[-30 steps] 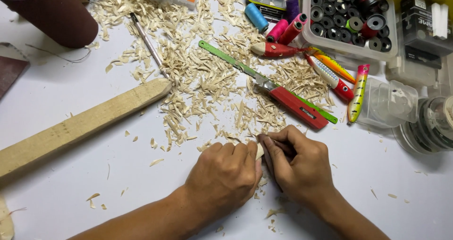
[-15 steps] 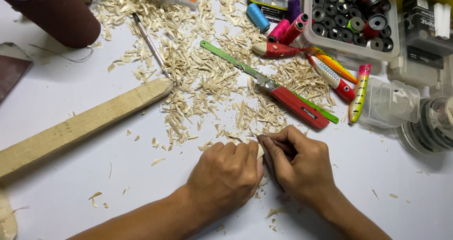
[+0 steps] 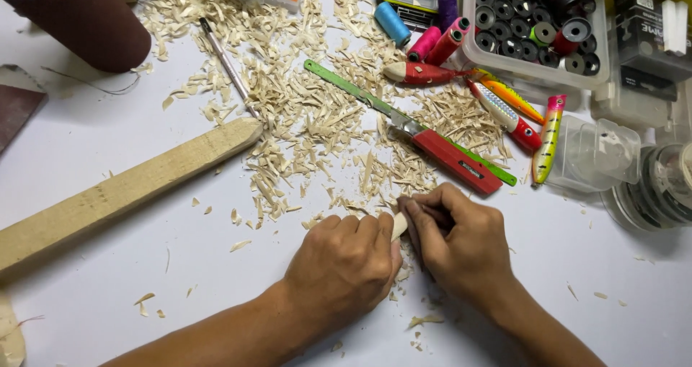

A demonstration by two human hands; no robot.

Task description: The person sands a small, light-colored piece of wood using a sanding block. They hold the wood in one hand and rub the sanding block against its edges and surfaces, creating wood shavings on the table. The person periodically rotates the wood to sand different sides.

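My left hand [image 3: 342,262] is closed over a small pale wooden piece [image 3: 398,226] and presses it on the white table; only the piece's tip shows between my hands. My right hand [image 3: 461,241] sits right beside it, fingers pinched at that tip on what looks like a thin dark tool, mostly hidden. Both hands lie at the near edge of a wide scatter of wood shavings [image 3: 310,122].
A long wooden slat [image 3: 122,190] lies at the left. A red utility knife [image 3: 454,161] on a green strip [image 3: 346,86] lies just beyond my hands. Painted fishing lures [image 3: 504,111], thread spools [image 3: 432,42], a clear box of bobbins [image 3: 533,28] and a brown sandpaper roll [image 3: 79,17] line the back.
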